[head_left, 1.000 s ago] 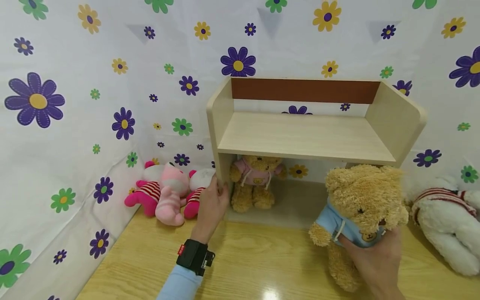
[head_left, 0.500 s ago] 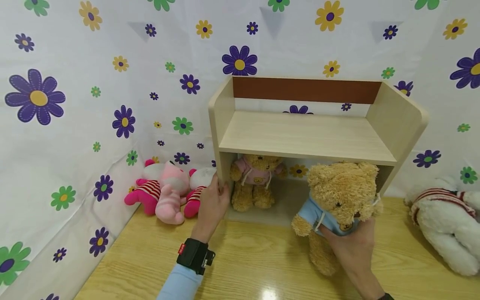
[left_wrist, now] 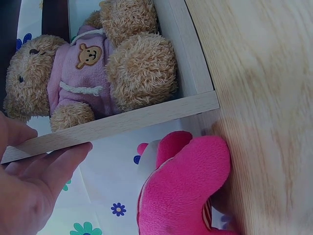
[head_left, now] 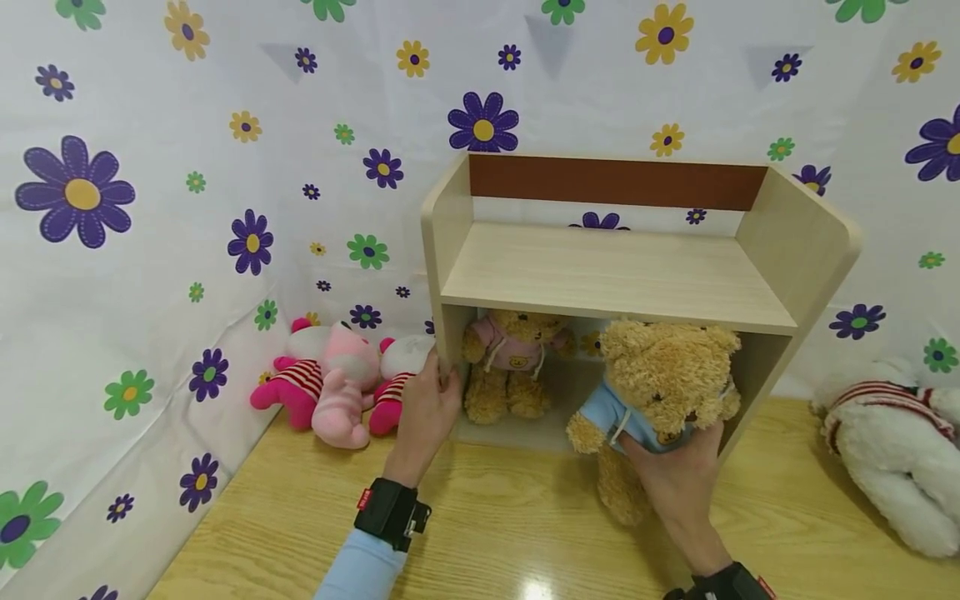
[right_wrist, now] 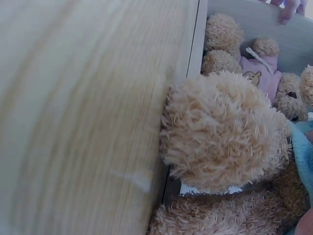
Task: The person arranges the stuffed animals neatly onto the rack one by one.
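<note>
Under the shelf board: second bear going in beside the first.

Inside the lower opening of the wooden shelf [head_left: 615, 275], at far left, already seated: one bear in a pink hoodie [head_left: 512, 363]. At the right of the same opening, half in and not yet set down: one bear in a blue hoodie [head_left: 660, 392], gripped round the body from below by the right hand [head_left: 678, 479], fingers curled on it. Left hand [head_left: 426, 408] resting against the shelf's left side panel, fingers fairly straight, holding nothing. Judged about midway: one bear stowed, one nearly placed, others waiting outside. On the surface [head_left: 480, 533]: two pink striped toys [head_left: 330, 383] at left, one white striped toy [head_left: 892, 442] at right. Upper shelf board bare.
</note>
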Motion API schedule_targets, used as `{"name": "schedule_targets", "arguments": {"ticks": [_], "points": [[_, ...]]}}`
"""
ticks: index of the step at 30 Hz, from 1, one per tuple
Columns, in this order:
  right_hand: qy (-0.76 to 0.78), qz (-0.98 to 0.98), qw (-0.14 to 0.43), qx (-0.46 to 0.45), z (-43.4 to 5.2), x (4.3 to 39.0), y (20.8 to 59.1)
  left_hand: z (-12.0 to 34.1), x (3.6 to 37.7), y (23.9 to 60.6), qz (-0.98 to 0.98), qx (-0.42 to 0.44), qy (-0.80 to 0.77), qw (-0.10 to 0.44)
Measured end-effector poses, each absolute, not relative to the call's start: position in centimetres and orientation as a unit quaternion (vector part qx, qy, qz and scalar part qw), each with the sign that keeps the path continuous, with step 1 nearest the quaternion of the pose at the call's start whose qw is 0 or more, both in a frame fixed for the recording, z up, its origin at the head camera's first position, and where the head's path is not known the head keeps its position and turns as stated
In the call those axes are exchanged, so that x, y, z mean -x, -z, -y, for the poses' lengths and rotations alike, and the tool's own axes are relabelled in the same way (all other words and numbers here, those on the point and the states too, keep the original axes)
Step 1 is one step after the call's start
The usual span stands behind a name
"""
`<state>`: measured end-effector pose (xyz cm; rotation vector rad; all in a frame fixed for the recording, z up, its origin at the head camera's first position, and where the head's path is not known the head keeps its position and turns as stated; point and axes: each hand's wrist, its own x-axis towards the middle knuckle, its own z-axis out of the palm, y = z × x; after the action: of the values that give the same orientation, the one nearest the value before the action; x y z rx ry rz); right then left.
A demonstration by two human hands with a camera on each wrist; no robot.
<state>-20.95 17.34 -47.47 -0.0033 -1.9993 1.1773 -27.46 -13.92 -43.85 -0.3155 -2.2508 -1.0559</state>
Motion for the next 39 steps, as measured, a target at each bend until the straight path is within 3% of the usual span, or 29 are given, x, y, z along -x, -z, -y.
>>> {"name": "schedule_targets", "arguments": {"ticks": [9,22,33,39], "points": [[-0.446,0.806,0.383,0.068,-16.6,22.8,47.8,13.9,27.4,44.1,0.853,0.121,0.395,0.319],[-0.451,0.792,0.405,0.074,-16.3,25.8,47.8,14.0,27.3,44.3,0.855,0.116,0.397,0.314],[-0.478,0.798,0.353,0.099,-15.1,27.8,47.0,13.8,27.1,44.3,0.855,0.118,0.391,0.320],[-0.475,0.800,0.352,0.103,-14.5,28.8,46.8,14.0,27.3,44.2,0.853,0.116,0.394,0.323]]}}
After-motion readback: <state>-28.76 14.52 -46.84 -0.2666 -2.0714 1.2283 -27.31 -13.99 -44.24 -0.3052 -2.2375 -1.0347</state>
